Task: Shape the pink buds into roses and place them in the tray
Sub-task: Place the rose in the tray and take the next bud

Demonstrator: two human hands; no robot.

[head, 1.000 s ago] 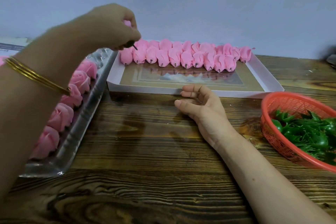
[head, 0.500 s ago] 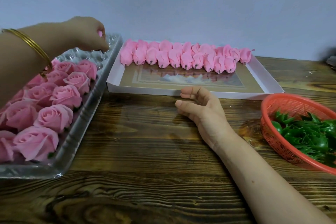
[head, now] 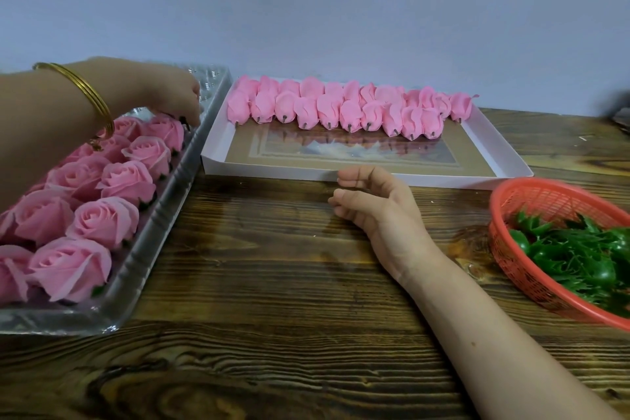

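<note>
A clear plastic tray [head: 163,215] at the left holds several finished pink roses [head: 102,222] in rows. My left hand [head: 163,95], with gold bangles on the wrist, reaches over the tray's far end and its fingertips pinch the farthest pink rose [head: 167,133] as it sits among the others. Two rows of closed pink buds [head: 341,109] lie along the back of a flat white box [head: 375,177]. My right hand [head: 375,211] rests on the wooden table just in front of that box, fingers loosely curled, holding nothing.
A red mesh basket [head: 531,196] with green plastic calyxes [head: 579,256] sits at the right table edge. The wooden table [head: 272,283] stands against a pale wall. Bare cells of the clear tray show behind my left hand.
My left hand has carried a rose from beside the buds leftwards and down to the far end of the clear tray. My right hand has stayed still.
</note>
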